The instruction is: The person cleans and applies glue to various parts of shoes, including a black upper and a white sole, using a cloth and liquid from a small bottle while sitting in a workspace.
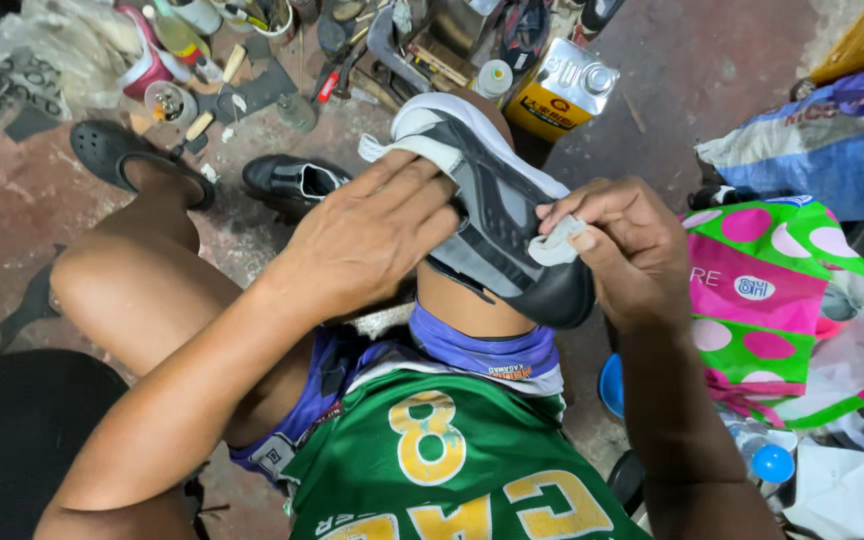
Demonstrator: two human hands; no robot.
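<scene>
Far to the left of the left hand, a black clog (117,152) covers a foot on the reddish concrete floor (12,210). Just left of that hand, beyond its knuckles, a black leather shoe (292,182) lies on the floor.

The left hand (372,240) is spread flat and pressed over the near side of a grey and black sneaker (497,215), fingers stretched across it and bearing down rather than curled around it. The sneaker rests on the person's raised knee, between the two hands. Its long axis runs on a slant, from the white-edged end up and left, just above the left hand's fingers, down to the black rounded end low and right, under the right hand.

The right hand (627,250) is pinched closed, thumb and forefinger gripping a small whitish rag (557,242) against the sneaker's black end.

Above the right hand stands a yellow metal can (562,92). To its right lies a green and pink spotted bag (782,300), touching the forearm.
</scene>
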